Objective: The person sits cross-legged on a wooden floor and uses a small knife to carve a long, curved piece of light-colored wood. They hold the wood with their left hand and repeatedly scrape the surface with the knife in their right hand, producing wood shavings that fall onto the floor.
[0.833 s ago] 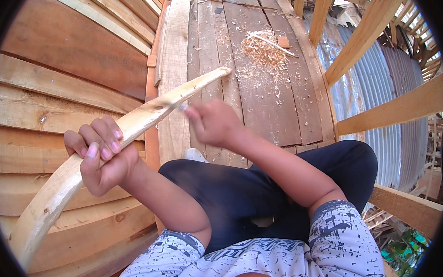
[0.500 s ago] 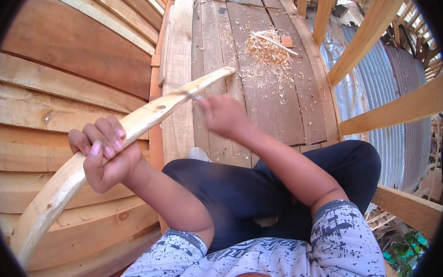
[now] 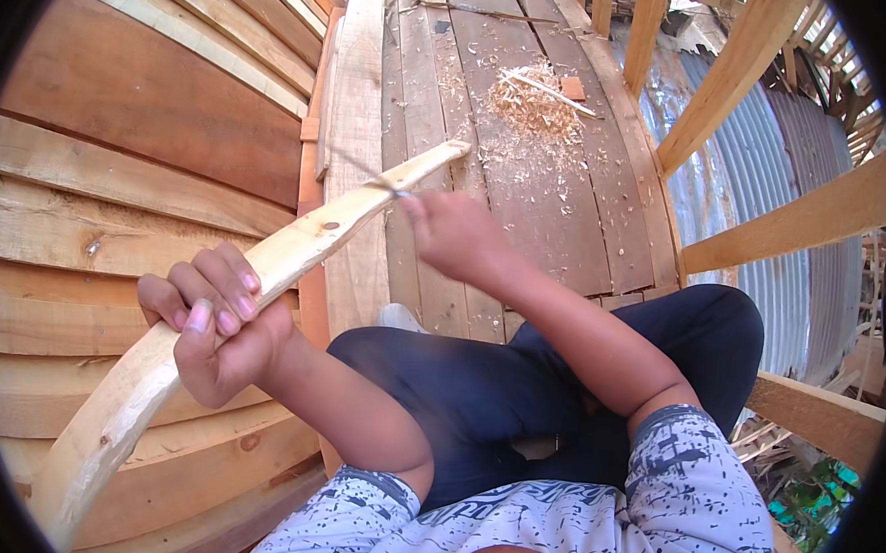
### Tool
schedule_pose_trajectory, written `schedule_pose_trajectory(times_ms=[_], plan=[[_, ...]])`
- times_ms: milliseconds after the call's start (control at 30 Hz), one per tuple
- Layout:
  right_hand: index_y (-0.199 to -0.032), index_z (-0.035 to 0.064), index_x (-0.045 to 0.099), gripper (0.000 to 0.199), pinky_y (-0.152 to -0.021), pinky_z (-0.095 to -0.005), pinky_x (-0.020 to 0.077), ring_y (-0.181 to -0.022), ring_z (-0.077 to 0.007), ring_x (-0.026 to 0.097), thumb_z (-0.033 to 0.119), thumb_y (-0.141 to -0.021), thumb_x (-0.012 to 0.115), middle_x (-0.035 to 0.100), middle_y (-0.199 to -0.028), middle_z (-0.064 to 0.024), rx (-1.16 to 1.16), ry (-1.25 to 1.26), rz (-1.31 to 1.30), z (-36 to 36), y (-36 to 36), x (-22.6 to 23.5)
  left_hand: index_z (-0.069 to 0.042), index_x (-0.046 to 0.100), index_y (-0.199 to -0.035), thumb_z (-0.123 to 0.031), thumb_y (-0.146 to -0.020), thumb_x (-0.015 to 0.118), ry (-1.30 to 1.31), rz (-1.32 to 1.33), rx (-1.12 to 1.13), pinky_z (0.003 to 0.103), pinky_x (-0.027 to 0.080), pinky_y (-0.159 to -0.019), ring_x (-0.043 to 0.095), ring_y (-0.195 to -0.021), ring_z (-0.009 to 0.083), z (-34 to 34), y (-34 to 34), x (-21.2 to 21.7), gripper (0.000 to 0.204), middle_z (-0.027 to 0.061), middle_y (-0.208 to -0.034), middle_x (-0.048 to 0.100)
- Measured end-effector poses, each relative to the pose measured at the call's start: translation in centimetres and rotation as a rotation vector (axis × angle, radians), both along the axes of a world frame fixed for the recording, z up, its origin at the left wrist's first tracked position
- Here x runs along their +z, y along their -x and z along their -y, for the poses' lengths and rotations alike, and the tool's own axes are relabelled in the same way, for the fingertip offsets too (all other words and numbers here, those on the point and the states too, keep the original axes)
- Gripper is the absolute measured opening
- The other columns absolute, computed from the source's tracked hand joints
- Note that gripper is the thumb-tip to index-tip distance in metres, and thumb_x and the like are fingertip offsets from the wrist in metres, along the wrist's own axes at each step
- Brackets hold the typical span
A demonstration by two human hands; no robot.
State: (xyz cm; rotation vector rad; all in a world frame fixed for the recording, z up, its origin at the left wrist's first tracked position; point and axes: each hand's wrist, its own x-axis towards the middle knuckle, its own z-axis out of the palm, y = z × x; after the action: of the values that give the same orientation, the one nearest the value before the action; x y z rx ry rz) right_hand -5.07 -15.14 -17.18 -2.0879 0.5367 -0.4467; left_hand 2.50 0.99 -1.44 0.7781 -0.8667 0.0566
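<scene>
A long, curved piece of pale wood [image 3: 305, 241] runs slantwise from the lower left up to a narrow tip over the planks. Its surface looks peeled and carved, with a dark knot partway along. My left hand [image 3: 223, 315] is wrapped around its middle, fingers over the top. Closer to the tip, my right hand [image 3: 453, 235] is closed on a knife [image 3: 370, 179], whose handle is mostly hidden in the fist. The thin blade is blurred and lies across the wood, pointing up and left.
Wood shavings [image 3: 532, 106] lie heaped on the plank floor [image 3: 566, 223], with a thin pale strip and a small reddish-brown block [image 3: 572, 88]. A board wall [image 3: 151, 111] rises on the left. Slanted timber posts [image 3: 734, 81] and corrugated metal sheets [image 3: 758, 183] stand on the right.
The curved wood and my left hand have shifted slightly down. My right hand has moved a little right, and the knife blade shows more clearly, angled up and left across the wood.
</scene>
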Motion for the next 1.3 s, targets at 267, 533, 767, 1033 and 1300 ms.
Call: schedule_pose_trajectory(times_ms=[267, 533, 767, 1033, 1300], plan=[[-0.077, -0.0007, 0.060, 0.041, -0.064, -0.0521, 0.0469, -0.065, -0.0449, 0.059, 0.029, -0.100, 0.043, 0.059, -0.066, -0.0258, 0.002, -0.008, 0.110, -0.5, -0.6, -0.7, -0.013, 0.040, -0.073, -0.005, -0.069, 0.049, 0.014, 0.006, -0.011, 0.028, 0.038, -0.051, 0.039, -0.044, 0.0128, 0.0, -0.4, 0.0, 0.012, -0.0001, -0.049, 0.039], [-0.080, 0.0001, 0.060, 0.041, -0.067, -0.0546, 0.0452, -0.069, -0.0448, 0.059, 0.031, -0.100, 0.042, 0.060, -0.069, -0.0257, -0.058, -0.055, 0.030, 1.4, -0.6, -3.4, -0.014, 0.038, -0.071, -0.007, -0.068, 0.050, 0.009, -0.056, 0.090, 0.028, 0.038, -0.052, 0.038, -0.043, 0.0127, 0.5, 0.2, 0.2, 0.014, 0.0004, -0.049, 0.040], [-0.079, -0.0021, 0.061, 0.045, -0.067, -0.0551, 0.0456, -0.072, -0.0456, 0.060, 0.033, -0.100, 0.043, 0.062, -0.074, -0.0266, -0.039, -0.036, 0.045, 1.5, -0.2, -2.6, -0.014, 0.038, -0.068, -0.008, -0.067, 0.051, 0.017, -0.153, 0.228, 0.029, 0.038, -0.052, 0.039, -0.043, 0.0131, 0.8, 0.9, 0.3, 0.014, -0.0001, -0.048, 0.039], [-0.077, -0.0040, 0.060, 0.045, -0.067, -0.0533, 0.0458, -0.072, -0.0461, 0.060, 0.032, -0.100, 0.044, 0.061, -0.072, -0.0272, -0.035, 0.034, 0.153, 0.7, -0.2, -1.4, -0.014, 0.038, -0.069, -0.008, -0.068, 0.052, 0.022, -0.154, 0.244, 0.029, 0.038, -0.051, 0.038, -0.042, 0.0131, 0.7, 1.2, 0.3, 0.015, 0.0004, -0.048, 0.039], [-0.080, -0.0036, 0.059, 0.042, -0.064, -0.0523, 0.0432, -0.068, -0.0450, 0.059, 0.030, -0.100, 0.044, 0.057, -0.067, -0.0270, 0.036, -0.036, 0.140, 0.4, -0.2, -1.9, -0.013, 0.039, -0.070, -0.007, -0.069, 0.051, 0.028, -0.125, 0.202, 0.029, 0.039, -0.052, 0.038, -0.042, 0.0135, 0.3, 1.0, 0.3, 0.013, 0.0011, -0.048, 0.040]])
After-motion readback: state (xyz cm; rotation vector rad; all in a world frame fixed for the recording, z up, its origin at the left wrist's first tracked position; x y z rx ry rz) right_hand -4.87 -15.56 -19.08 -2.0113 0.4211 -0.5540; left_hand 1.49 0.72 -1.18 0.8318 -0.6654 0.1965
